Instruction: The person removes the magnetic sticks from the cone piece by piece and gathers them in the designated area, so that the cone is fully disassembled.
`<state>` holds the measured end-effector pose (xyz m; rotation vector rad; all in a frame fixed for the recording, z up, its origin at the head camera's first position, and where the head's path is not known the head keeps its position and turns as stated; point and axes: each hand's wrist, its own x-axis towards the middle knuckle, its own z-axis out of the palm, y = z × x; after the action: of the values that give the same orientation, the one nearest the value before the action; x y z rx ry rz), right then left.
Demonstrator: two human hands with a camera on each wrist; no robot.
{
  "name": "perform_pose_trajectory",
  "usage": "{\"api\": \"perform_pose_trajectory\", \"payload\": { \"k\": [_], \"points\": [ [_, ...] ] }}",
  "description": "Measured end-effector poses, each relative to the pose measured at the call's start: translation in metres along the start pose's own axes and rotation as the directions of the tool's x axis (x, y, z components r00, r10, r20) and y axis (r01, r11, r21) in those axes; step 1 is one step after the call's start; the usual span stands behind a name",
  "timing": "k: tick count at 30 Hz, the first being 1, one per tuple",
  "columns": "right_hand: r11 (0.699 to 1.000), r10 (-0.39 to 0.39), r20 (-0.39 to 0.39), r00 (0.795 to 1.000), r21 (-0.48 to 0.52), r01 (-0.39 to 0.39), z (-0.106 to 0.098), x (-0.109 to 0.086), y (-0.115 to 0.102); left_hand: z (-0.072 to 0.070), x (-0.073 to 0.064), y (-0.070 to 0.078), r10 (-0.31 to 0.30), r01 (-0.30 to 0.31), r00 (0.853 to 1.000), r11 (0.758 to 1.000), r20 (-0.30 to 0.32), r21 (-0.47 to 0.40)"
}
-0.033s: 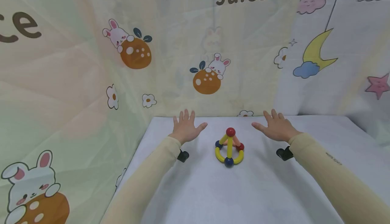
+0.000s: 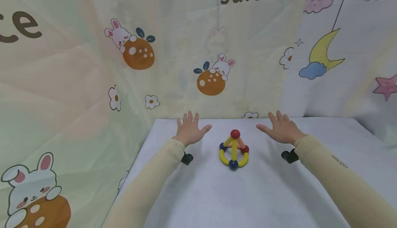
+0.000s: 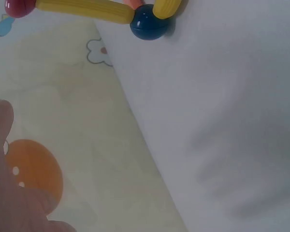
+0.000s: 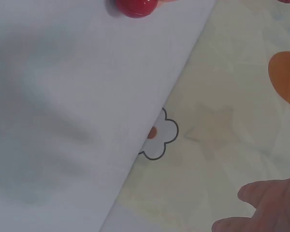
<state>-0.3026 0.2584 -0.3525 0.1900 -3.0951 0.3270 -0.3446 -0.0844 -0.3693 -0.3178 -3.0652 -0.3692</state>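
On the white table stands a small pyramid of toy rods and balls (image 2: pixel 234 154), with a red ball (image 2: pixel 235 134) on top. Its base has curved yellow rods, two dark blue balls and a red ball (image 2: pixel 244 149). To its left my left hand (image 2: pixel 190 131) is held up with fingers spread, touching nothing. My right hand (image 2: pixel 283 130) is likewise spread on the other side, apart from the toy. The left wrist view catches a yellow rod (image 3: pixel 84 9) and a blue ball (image 3: pixel 150 23) at its top edge; the right wrist view shows a red ball (image 4: pixel 137 6).
Behind the white table (image 2: pixel 229 197) hangs a cloth (image 2: pixel 173 48) printed with rabbits, oranges and flowers, which also runs down the left side. Black wrist devices (image 2: pixel 290 156) sit under both sleeves. Hand shadows fall on the tabletop.
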Motion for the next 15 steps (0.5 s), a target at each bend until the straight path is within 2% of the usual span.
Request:
{"api": "perform_pose_trajectory", "payload": {
  "k": [8, 15],
  "points": [
    [1.0, -0.005, 0.008, 1.0, 0.031, 0.005, 0.009, -0.007, -0.005, 0.008, -0.003, -0.002, 0.013, -0.013, 1.0, 1.0, -0.007, 0.011],
    [0.998, -0.054, -0.014, 0.998, 0.034, 0.054, 0.021, -0.027, -0.024, 0.02, -0.015, -0.011, 0.009, -0.009, 1.0, 1.0, -0.006, -0.024]
  ]
}}
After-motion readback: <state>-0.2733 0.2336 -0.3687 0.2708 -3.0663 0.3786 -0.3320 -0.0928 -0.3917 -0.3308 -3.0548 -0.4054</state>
